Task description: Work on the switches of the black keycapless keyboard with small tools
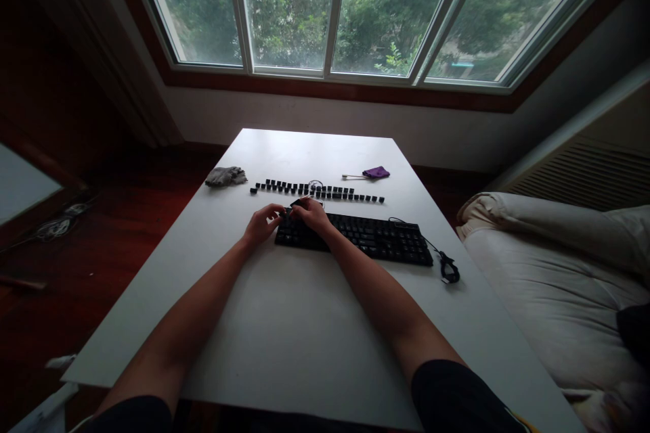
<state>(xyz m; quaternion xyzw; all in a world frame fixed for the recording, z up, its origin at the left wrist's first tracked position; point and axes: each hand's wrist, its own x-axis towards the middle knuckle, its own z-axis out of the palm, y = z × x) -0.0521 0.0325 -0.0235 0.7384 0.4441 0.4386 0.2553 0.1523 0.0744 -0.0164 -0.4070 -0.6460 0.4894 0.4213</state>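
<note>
A black keyboard [376, 238] lies across the middle of a white table [284, 325]. Both my hands are at its left end. My left hand [263, 222] is curled at the keyboard's left corner, fingers bent and pinched towards the right hand. My right hand [311, 212] rests on the top left keys, fingers closed on a small dark thing I cannot make out. Just beyond the hands, a row of loose black keycaps [317, 191] runs across the table, with a thin wire tool [315, 184] lying among them.
A grey cloth [226, 176] lies at the left of the keycap row. A purple cloth [376, 172] with a small brush sits at the right. The keyboard's cable [449, 268] coils at the table's right edge. A pale cushion [548, 284] lies right of the table, below wide windows.
</note>
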